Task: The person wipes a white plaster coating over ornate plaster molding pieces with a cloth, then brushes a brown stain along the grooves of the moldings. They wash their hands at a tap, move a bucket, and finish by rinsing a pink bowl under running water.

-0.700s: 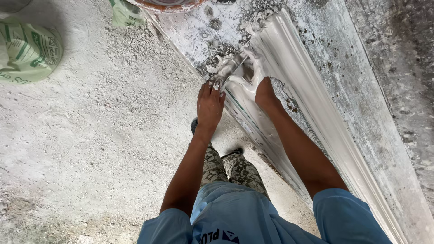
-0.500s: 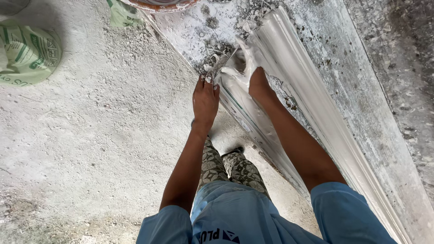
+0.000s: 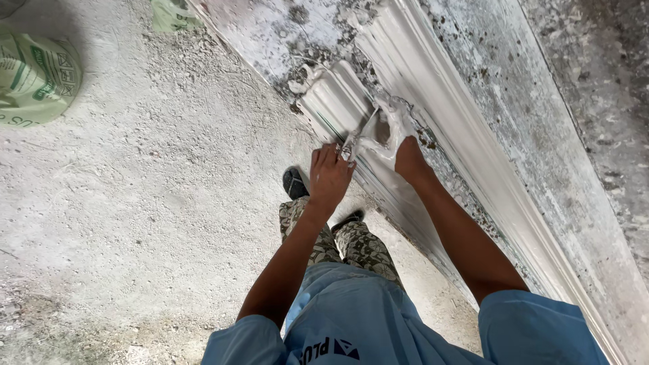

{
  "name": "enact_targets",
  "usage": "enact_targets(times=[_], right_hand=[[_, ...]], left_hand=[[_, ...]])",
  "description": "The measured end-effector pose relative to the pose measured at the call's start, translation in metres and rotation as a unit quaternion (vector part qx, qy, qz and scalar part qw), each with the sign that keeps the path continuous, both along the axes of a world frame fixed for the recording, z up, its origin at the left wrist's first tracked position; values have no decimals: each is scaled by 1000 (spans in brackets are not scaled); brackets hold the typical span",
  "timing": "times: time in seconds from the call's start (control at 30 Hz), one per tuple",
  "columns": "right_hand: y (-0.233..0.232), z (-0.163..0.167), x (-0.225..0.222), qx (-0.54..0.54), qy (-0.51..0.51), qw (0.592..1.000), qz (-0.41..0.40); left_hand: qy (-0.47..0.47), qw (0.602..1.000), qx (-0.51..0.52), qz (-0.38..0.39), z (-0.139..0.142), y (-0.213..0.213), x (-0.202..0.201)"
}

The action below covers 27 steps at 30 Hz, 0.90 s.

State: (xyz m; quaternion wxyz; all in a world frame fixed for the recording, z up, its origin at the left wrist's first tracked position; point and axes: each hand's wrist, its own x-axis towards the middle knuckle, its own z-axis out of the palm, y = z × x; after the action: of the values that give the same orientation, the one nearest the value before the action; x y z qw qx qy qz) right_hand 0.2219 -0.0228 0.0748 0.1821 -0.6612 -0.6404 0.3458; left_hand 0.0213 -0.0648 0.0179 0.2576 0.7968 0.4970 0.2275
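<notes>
There is one view only, from a camera worn on the person's head. It looks steeply down along the person's own body, so the blue-sleeved shoulders fill the bottom edge and both forearms run up toward the middle of the frame. The left hand (image 3: 330,177) and right hand (image 3: 399,138) sit just above centre, fairly near the lens. The patterned trousers and dark shoes show below them, foreshortened. The rough grey floor (image 3: 135,203) takes the left half. A long white moulded strip (image 3: 473,135) crosses diagonally from the top centre to the lower right. A green sack (image 3: 34,78) lies at the upper left edge.
</notes>
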Motion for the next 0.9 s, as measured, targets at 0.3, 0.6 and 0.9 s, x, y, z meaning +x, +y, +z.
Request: enact_targets(times=[0.3,0.6,0.9], right_hand=[[-68,-25,37,34,9,999,16],[-125,-26,63,-7,-13,1000,-12],[-193,-48,113,127,-10,992,18]], left_hand=[[16,998,11,-55,2,-54,24],[-4,998,20,-58,-14,-110,58],[34,999,33,-23,-34,-181,114]])
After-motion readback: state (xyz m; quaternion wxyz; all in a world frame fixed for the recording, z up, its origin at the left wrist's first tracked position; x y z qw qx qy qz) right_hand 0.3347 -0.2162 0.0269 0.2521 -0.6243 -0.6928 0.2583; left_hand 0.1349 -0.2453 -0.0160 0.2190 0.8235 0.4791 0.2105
